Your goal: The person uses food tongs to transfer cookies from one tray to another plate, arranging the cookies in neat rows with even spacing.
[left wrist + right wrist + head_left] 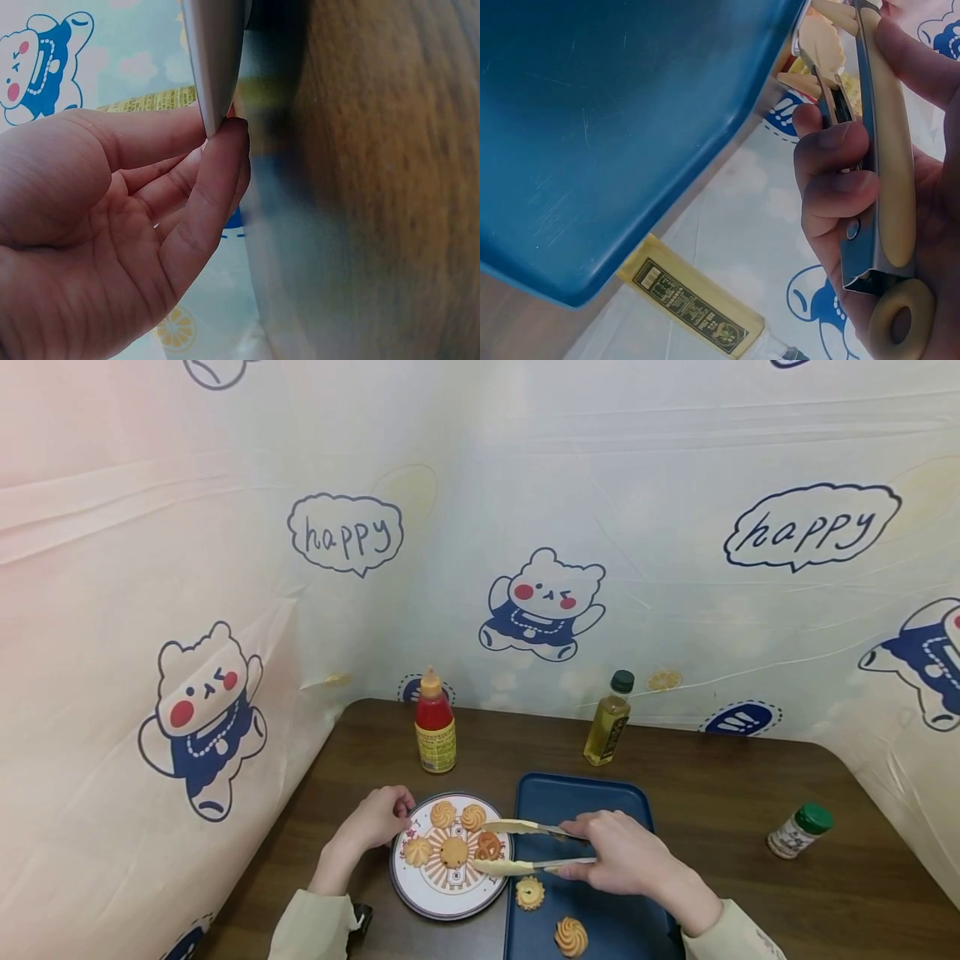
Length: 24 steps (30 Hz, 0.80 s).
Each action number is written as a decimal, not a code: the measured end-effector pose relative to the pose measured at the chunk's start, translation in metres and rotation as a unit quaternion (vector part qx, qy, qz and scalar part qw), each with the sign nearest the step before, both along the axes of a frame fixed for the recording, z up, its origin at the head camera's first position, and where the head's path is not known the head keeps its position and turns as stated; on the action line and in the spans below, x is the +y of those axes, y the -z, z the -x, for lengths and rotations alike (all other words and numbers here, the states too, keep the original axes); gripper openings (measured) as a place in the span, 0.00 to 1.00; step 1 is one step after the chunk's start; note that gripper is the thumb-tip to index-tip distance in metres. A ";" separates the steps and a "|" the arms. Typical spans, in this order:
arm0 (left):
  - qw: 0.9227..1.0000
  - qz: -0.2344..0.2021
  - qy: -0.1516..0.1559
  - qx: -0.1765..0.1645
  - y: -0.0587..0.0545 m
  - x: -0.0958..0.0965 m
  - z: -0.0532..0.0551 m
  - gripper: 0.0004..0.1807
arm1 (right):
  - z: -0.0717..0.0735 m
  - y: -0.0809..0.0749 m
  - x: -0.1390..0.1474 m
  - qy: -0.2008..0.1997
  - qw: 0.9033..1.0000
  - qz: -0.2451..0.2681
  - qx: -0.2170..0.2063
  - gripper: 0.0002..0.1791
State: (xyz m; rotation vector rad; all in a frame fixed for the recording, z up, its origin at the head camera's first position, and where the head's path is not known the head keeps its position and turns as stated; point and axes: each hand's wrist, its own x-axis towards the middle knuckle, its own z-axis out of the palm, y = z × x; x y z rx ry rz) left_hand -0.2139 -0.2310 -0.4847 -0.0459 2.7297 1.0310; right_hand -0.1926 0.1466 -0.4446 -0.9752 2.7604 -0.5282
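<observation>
Wood-grain table (720,810), dark brown, with rounded far corners. Directly on its surface, near the far edge, stand a red squeeze bottle (436,739) with a yellow label and, farther right, a dark-capped bottle of yellow liquid (606,729). Nearer the viewer, a round white plate (429,893) lies just beside a blue tray (626,922). At right: a small green-capped shaker (797,833).

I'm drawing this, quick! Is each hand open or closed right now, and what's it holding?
Left hand: closed, pinching the plate's edge.
Right hand: closed around the tongs.
</observation>
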 end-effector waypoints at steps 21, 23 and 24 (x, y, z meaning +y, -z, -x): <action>1.000 -0.003 0.002 0.003 0.000 0.000 0.000 0.09 | -0.001 0.002 0.007 -0.004 1.000 0.022 0.001 0.34; 1.000 -0.002 0.003 0.004 0.000 0.000 0.000 0.09 | -0.002 0.001 0.010 -0.005 1.000 0.030 0.000 0.34; 1.000 -0.002 0.003 0.005 0.001 0.000 0.000 0.09 | -0.002 0.001 0.011 -0.004 0.999 0.033 -0.001 0.34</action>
